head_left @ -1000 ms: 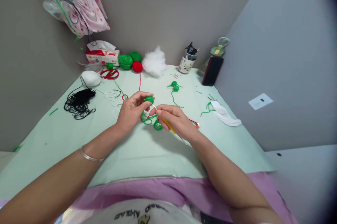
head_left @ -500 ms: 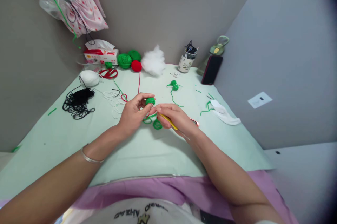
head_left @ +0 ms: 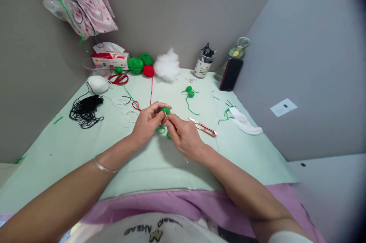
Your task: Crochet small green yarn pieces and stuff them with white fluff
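Observation:
My left hand (head_left: 146, 123) is closed on a small green crocheted piece (head_left: 165, 110), pinched between thumb and fingers above the table. My right hand (head_left: 185, 133) grips a crochet hook (head_left: 166, 115). Its thin metal tip reaches up to the green piece, and its other end shows below my palm; the handle is hidden by my fingers. Loops of green yarn (head_left: 161, 129) lie on the table just under both hands. Orange-handled thread snips (head_left: 204, 127) lie to the right of my right hand.
Balls of green yarn (head_left: 135, 65) and red yarn (head_left: 148, 71), white stuffing (head_left: 167, 66) and a tissue box (head_left: 111, 61) line the back wall. Black yarn (head_left: 85, 111) and red scissors (head_left: 118, 79) lie left. A phone (head_left: 231, 75) leans on a bottle (head_left: 222, 71) at right.
My right hand has turned over the hook, so its yellow handle is now covered. It has moved slightly left and down, uncovering the snips.

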Tool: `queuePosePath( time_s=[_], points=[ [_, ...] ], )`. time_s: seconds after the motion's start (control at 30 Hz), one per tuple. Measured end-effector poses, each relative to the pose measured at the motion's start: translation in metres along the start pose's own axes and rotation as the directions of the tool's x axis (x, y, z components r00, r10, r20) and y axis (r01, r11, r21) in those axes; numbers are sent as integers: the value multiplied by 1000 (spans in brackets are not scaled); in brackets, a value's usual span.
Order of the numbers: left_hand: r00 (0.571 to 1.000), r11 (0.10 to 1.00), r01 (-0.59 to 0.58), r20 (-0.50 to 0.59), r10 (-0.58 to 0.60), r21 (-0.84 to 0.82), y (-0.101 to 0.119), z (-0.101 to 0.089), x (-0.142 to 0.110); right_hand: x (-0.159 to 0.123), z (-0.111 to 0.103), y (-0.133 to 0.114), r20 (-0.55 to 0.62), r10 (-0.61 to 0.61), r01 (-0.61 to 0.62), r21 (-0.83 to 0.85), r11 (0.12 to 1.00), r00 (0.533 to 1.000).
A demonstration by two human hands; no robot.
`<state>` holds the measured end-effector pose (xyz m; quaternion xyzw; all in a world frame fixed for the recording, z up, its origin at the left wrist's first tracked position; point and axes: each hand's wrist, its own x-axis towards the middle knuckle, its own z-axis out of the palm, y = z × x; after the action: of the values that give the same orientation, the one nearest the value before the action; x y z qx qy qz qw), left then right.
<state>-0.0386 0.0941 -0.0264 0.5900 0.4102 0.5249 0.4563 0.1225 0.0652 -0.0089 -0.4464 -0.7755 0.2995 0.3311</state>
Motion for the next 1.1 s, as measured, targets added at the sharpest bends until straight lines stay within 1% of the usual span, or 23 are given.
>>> queuePosePath(
  time_s=[0.1, 0.17, 0.23, 0.27, 0.3, 0.33, 0.37, 0.4, 0.43, 0.47, 0.5, 0.53, 0.57, 0.6, 0.63, 0.67, 0.7, 0.73, 0.8, 0.87, 0.93, 1.03, 1.1],
  points=[
    [1000, 1000, -20, 0, 20, -13, 2, 0, -3, -2, 2, 2, -2, -69, 68, -130, 989, 998],
    [999, 999, -46, -5, 45, -20, 2, 1, -6, -1, -1, 2, 14, -53, 54, -96, 994, 998],
    [997, 997, -77, -22, 77, -22, 2, 1, -8, 1, -5, 2, 70, 13, -21, 108, 994, 997],
    [995, 996, -93, -37, 92, -20, 1, 1, -8, 2, -7, 1, 118, 49, -80, 269, 960, 992],
    [993, 994, -106, -54, 105, -17, 0, 0, -8, 3, -9, 1, 196, 78, -158, 435, 886, 977],
    [990, 993, -117, -75, 116, -14, 0, -1, -7, 4, -9, 1, 285, 76, -234, 577, 782, 955],
    [988, 992, -125, -97, 123, -14, -1, -2, -5, 4, -9, 0, 386, 42, -311, 670, 675, 922],
    [985, 992, -128, -120, 125, -16, -2, -4, -2, 4, -9, -1, 528, -22, -407, 680, 609, 849],
    [982, 992, -127, -141, 122, -22, -2, -7, 1, 3, -8, -2, 648, -101, -475, 647, 596, 755],
    [980, 992, -123, -160, 117, -32, -2, -9, 4, 2, -8, -3, 737, -156, -510, 588, 627, 658],
    [978, 992, -119, -175, 110, -43, -2, -11, 6, 1, -8, -4, 782, -177, -502, 537, 678, 598],
    [977, 992, -115, -186, 102, -57, -2, -13, 8, 1, -10, -5, 783, -169, -454, 506, 733, 599],
    [977, 991, -110, -193, 94, -72, -2, -14, 10, 1, -12, -5, 743, -135, -382, 480, 789, 656],
    [977, 991, -106, -195, 87, -86, -2, -14, 10, 3, -16, -3, 651, -89, -289, 450, 845, 753],
    [978, 990, -100, -193, 79, -100, -2, -14, 10, 6, -20, 1, 531, -37, -205, 389, 898, 846],
    [980, 989, -93, -188, 70, -113, -1, -14, 10, 10, -25, 7, 390, 23, -145, 285, 947, 921],
    [982, 989, -84, -181, 61, -123, -1, -13, 9, 15, -30, 13, 237, 60, -102, 168, 980, 970],
    [984, 989, -73, -173, 50, -131, -1, -12, 9, 20, -35, 21, 105, 80, -88, 79, 993, 991],
    [986, 989, -52, -161, 29, -142, 1, -10, 7, 29, -43, 37, -22, 139, -140, -11, 990, 990],
    [988, 988, -28, -151, 5, -155, 3, -10, 7, 34, -50, 49, -44, 167, -167, -3, 986, 985],
    [991, 984, 9, -127, -32, -176, 6, -11, 7, 35, -54, 53, -28, 173, -172, 38, 984, 985],
    [993, 972, 83, -62, -99, -219, 10, -11, 6, 33, -57, 48, 60, 182, -191, 283, 940, 981],
    [992, 964, 120, -16, -128, -239, 12, -10, 4, 31, -55, 40, 138, 188, -232, 484, 844, 972]
  ],
)
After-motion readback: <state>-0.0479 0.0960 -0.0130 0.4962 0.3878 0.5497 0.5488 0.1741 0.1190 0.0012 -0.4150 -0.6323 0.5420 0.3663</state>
